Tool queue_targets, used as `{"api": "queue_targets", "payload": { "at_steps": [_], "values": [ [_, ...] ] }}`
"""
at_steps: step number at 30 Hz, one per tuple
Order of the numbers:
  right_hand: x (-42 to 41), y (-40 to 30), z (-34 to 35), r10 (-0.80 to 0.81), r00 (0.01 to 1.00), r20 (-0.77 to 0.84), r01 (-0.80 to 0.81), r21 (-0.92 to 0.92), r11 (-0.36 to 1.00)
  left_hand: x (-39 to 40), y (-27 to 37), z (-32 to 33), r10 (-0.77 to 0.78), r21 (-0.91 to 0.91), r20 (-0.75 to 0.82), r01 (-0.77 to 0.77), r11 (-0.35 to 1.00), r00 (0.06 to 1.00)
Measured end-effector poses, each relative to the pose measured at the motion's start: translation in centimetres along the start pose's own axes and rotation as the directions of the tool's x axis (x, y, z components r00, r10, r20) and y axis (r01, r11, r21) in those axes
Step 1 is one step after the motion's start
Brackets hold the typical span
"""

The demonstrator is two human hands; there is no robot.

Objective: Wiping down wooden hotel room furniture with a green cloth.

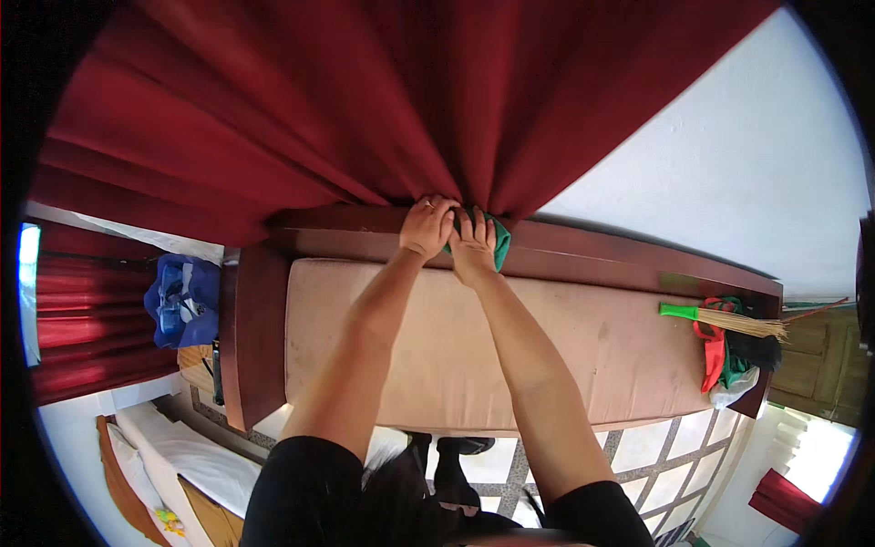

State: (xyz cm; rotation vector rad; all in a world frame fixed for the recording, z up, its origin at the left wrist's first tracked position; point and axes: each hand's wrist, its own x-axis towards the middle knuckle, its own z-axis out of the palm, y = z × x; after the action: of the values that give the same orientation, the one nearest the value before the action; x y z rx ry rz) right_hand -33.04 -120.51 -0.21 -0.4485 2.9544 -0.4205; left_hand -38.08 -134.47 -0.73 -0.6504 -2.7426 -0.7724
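A dark red-brown wooden back rail (608, 247) of a long padded bench runs before me, above its beige cushion (547, 328). My right hand (474, 246) presses a green cloth (503, 245) against the rail, fingers spread over it. Right beside it, my left hand (425, 229) lies on the rail's top edge with its fingers bent, a ring on one of them. Whether its fingertips grip anything is hidden. Both arms reach across the cushion. A dark red curtain (437, 102) hangs in folds behind the rail, its lower part close to my fingertips.
On the bench's right end lie a green-handled whisk broom (724, 320), a red cloth (713, 355) and other fabric. A blue plastic bag (181, 301) stands beyond the wooden left armrest (256, 335). At lower left is a bed (184, 451). Tiled floor (642, 444) shows below.
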Motion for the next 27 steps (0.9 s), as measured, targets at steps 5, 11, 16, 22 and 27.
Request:
{"api": "queue_targets", "payload": {
  "at_steps": [5, 11, 16, 22, 27],
  "values": [
    [-0.2, 0.3, 0.8, -0.036, 0.989, -0.146, 0.045, 0.055, 0.997, 0.2, 0.2, -0.1, 0.037, 0.095, 0.012, -0.038, 0.995, 0.999],
    [-0.7, -0.3, 0.2, -0.058, 0.997, -0.055, 0.062, 0.07, 0.996, -0.9, -0.7, 0.2, 0.094, 0.111, -0.04, -0.089, 0.99, 0.995],
    [-0.2, 1.1, 1.5, -0.079, 0.977, -0.2, 0.086, 0.026, 0.996, -0.2, -1.2, 1.3, 0.121, 0.113, -0.04, -0.116, 0.987, 0.992],
    [-0.8, 0.9, 2.4, -0.139, 0.873, -0.468, 0.169, 0.022, 0.985, -0.3, -1.2, 0.8, 0.249, 0.091, -0.119, -0.239, 0.967, 0.961],
    [-1.8, 0.7, 3.5, -0.151, 0.885, -0.44, 0.137, -0.065, 0.988, -1.5, -1.7, 0.8, 0.276, 0.154, -0.165, -0.252, 0.955, 0.947]
  ]
}}
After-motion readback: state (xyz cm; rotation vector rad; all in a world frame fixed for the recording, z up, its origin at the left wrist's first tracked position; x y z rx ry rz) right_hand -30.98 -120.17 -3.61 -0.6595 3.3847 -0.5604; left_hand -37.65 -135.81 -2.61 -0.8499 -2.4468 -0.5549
